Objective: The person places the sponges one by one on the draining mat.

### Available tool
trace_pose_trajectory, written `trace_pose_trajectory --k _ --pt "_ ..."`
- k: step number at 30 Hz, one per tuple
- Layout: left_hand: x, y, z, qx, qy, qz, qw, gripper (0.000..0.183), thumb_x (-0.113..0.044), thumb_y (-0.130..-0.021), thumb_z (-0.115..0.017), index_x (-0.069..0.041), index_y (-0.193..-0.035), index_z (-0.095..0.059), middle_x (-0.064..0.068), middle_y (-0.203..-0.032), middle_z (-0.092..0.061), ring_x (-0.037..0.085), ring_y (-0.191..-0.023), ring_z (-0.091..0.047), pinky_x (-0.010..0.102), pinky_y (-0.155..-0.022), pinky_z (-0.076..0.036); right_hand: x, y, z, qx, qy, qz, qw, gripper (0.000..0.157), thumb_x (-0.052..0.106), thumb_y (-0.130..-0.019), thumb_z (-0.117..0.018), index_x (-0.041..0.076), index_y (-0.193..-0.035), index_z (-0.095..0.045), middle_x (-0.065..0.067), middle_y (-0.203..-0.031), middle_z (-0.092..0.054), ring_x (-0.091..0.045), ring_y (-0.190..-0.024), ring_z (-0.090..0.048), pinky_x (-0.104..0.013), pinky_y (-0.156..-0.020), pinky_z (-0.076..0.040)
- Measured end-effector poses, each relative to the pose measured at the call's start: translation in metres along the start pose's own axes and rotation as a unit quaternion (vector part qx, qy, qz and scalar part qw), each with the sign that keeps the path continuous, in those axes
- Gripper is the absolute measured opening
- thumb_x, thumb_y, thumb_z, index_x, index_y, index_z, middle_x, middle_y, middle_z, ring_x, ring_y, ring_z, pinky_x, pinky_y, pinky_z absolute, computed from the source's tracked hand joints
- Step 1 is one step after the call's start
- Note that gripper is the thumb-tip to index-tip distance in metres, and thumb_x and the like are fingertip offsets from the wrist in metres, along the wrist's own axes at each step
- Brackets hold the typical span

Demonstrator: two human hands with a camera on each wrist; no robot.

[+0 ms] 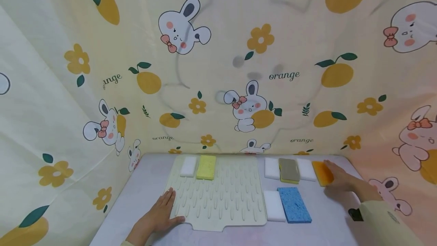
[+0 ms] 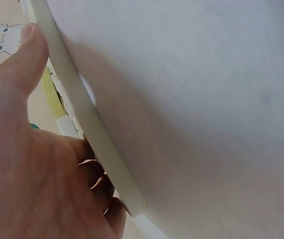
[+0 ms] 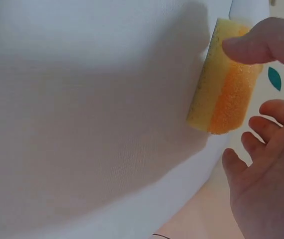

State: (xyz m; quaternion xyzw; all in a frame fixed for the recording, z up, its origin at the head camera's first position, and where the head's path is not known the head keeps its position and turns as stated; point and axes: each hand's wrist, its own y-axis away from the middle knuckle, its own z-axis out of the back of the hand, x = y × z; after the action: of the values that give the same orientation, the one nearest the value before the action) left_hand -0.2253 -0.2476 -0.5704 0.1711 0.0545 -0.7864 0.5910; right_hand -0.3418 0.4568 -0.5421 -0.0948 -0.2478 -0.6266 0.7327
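Observation:
My left hand rests at the left edge of a pale ridged mat. In the left wrist view its thumb and fingertips touch the mat's thick rim. On the mat's far left part lie a white sponge and a yellow sponge. At the far right of the table, my right hand is by an orange sponge. The right wrist view shows the thumb over this orange-and-yellow sponge, with the other fingers spread apart from it.
Right of the mat, a grey-topped yellow sponge lies between two white sponges. Nearer the front, a blue sponge lies against another white sponge. A printed curtain surrounds the table's back and sides.

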Motion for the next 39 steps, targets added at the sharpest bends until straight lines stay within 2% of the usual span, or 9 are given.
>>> trace_pose_trajectory --k 9,16,23,28,31,34,39 --pt "-0.008 0.003 0.007 0.006 -0.001 0.014 0.9999 0.114 -0.067 -0.093 -0.072 0.013 -0.162 -0.030 0.032 -0.172 -0.023 0.046 -0.162 -0.021 0.059 -0.132 -0.022 0.001 -0.004 0.004 0.031 -0.006 -0.030 0.999 0.111 0.012 -0.084 -0.084 -0.021 -0.160 -0.010 -0.047 -0.164 -0.003 -0.068 -0.146 -0.010 -0.083 -0.116 -0.014" --pt "-0.006 0.000 0.004 0.012 -0.016 0.025 0.9995 0.114 -0.068 -0.093 -0.071 0.011 -0.164 -0.029 0.029 -0.174 -0.022 0.044 -0.162 -0.021 0.058 -0.132 -0.023 0.005 -0.004 0.004 0.038 -0.001 -0.048 0.998 0.111 0.015 -0.082 -0.085 -0.022 -0.159 -0.013 -0.046 -0.163 -0.001 -0.070 -0.145 -0.010 -0.084 -0.114 -0.016" --pt "-0.006 0.000 0.005 0.014 -0.014 0.031 0.9993 0.114 -0.069 -0.093 -0.071 0.011 -0.164 -0.029 0.029 -0.174 -0.021 0.044 -0.163 -0.020 0.058 -0.132 -0.023 0.007 -0.003 0.005 0.028 0.022 -0.035 0.999 0.105 0.016 -0.081 -0.087 -0.022 -0.156 -0.025 -0.047 -0.158 -0.011 -0.069 -0.137 -0.025 -0.085 -0.111 -0.027" --pt "-0.006 0.000 0.005 0.018 -0.009 0.030 0.9993 0.115 -0.069 -0.093 -0.070 0.011 -0.164 -0.028 0.029 -0.174 -0.021 0.044 -0.163 -0.020 0.057 -0.132 -0.022 0.002 -0.007 0.008 0.018 0.033 -0.036 0.999 0.103 0.018 -0.080 -0.089 -0.022 -0.154 -0.031 -0.046 -0.157 -0.017 -0.065 -0.132 -0.033 -0.084 -0.111 -0.029" --pt "-0.006 0.001 0.006 0.023 -0.005 0.028 0.9993 0.116 -0.069 -0.093 -0.071 0.012 -0.164 -0.027 0.030 -0.175 -0.019 0.045 -0.163 -0.018 0.059 -0.132 -0.021 -0.004 -0.010 0.008 0.018 0.032 -0.039 0.999 0.106 0.020 -0.080 -0.090 -0.020 -0.156 -0.028 -0.046 -0.161 -0.014 -0.067 -0.137 -0.027 -0.085 -0.112 -0.025" --pt "-0.007 0.001 0.007 0.023 -0.004 0.028 0.9993 0.116 -0.069 -0.093 -0.070 0.012 -0.164 -0.027 0.030 -0.175 -0.019 0.045 -0.163 -0.018 0.059 -0.132 -0.021 -0.007 -0.011 0.007 0.022 0.006 -0.043 0.999 0.111 0.020 -0.082 -0.089 -0.020 -0.159 -0.019 -0.048 -0.162 -0.008 -0.068 -0.140 -0.021 -0.085 -0.113 -0.019" --pt "-0.009 0.001 0.007 0.017 -0.014 0.032 0.9992 0.114 -0.069 -0.094 -0.070 0.011 -0.164 -0.029 0.029 -0.174 -0.021 0.044 -0.163 -0.020 0.058 -0.132 -0.023 -0.017 -0.014 0.002 0.023 -0.030 -0.035 0.999 0.117 0.018 -0.084 -0.087 -0.021 -0.159 -0.006 -0.049 -0.158 -0.011 -0.066 -0.134 -0.025 -0.085 -0.114 -0.015"
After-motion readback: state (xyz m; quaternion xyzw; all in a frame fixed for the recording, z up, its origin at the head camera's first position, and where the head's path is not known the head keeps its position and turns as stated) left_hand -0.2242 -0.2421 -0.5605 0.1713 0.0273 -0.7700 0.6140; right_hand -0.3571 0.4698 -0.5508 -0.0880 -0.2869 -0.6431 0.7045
